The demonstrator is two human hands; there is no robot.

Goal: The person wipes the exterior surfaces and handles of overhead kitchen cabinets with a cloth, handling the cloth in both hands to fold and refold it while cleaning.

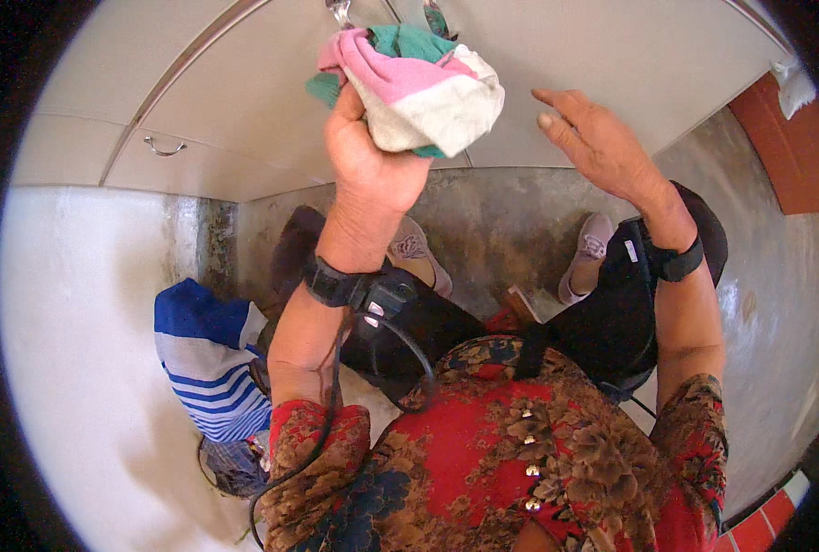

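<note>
My left hand (pixel 375 162) grips a bunched cloth (pixel 423 90) of pink, white and green fabric, held up in front of a pale cabinet door (pixel 589 55). The thumb presses on the cloth's near left side, while the other fingers are hidden beneath it. To the right, my right hand (pixel 592 138) hovers apart from the cloth with nothing in it, its thumb and fingers slightly spread. Two metal cabinet handles (pixel 340 10) show just beyond the cloth. Both wrists wear black straps (pixel 679 261).
A small drawer with a metal handle (pixel 165 147) is at the left. Blue, grey and white striped fabric (pixel 209 366) lies beside the white wall, above a dark plastic bag (pixel 237 469). A reddish-brown object (pixel 789 145) stands at the right. A black cable (pixel 327 414) runs along my left arm.
</note>
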